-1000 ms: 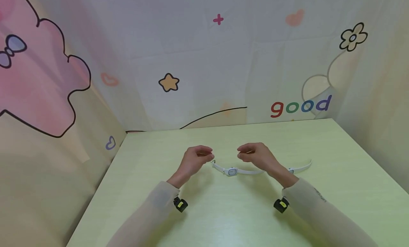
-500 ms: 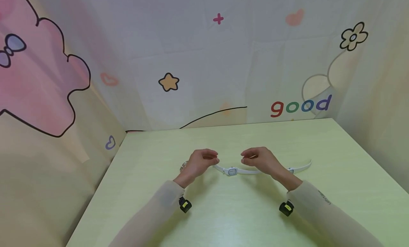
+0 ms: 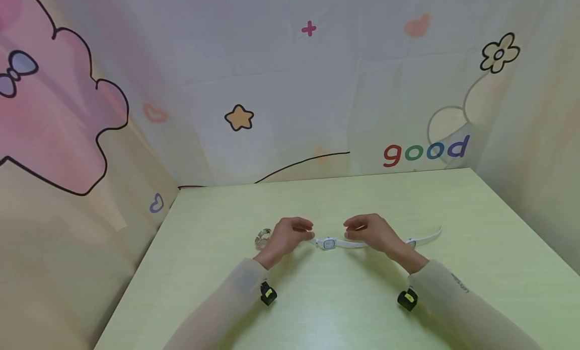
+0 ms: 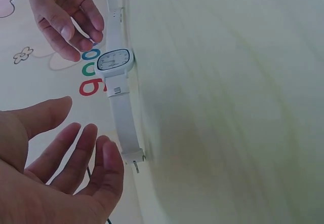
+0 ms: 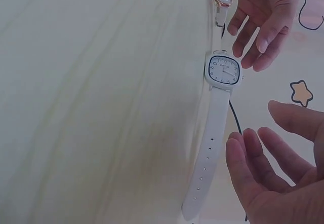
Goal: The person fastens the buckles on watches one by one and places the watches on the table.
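A white wristwatch (image 3: 329,243) with a squarish face lies stretched out on the table between the hands. My left hand (image 3: 288,237) hovers by its buckle end, fingers loosely bent with a gap to the thumb. Over the strap's holed part, my right hand (image 3: 372,234) is held in a similar way, nothing between its fingers. The left wrist view shows the white strap (image 4: 124,125) beside the left fingers (image 4: 109,168), apparently untouched. In the right wrist view, the watch face (image 5: 223,71) is seen upright and the right fingers (image 5: 243,163) stay apart from the strap.
Left of the left hand lies a rose-gold-rimmed watch (image 3: 263,238). Another white-strapped watch (image 3: 426,237) lies to the right, partly behind the right forearm. The pale table (image 3: 326,309) meets a printed cloth backdrop (image 3: 290,88) at its far edge.
Both hands have lowered towards the near side and drifted right, the left one more. The rose-gold-rimmed watch has come into view behind the left hand. The watches stay put.
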A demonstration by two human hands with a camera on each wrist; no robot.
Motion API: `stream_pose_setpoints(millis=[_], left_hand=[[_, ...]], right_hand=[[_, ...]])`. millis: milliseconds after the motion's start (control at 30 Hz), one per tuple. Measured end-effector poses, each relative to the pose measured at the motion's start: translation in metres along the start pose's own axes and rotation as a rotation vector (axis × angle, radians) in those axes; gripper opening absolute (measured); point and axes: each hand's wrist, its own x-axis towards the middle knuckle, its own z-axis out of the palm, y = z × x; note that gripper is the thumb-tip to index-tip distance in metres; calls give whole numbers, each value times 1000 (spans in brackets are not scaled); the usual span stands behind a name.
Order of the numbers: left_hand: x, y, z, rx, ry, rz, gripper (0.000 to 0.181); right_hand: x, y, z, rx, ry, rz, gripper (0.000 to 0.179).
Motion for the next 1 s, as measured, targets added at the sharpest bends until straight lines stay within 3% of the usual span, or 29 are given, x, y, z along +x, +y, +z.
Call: stream_pose_setpoints(millis=[500, 1000], left_hand=[[3, -7, 9, -38, -32, -14, 26], [6, -10, 8, -45, -65, -54, 21]], right_hand=[[1, 8, 4, -39, -8, -9, 30], [5, 10, 7, -68, -29, 7, 28]])
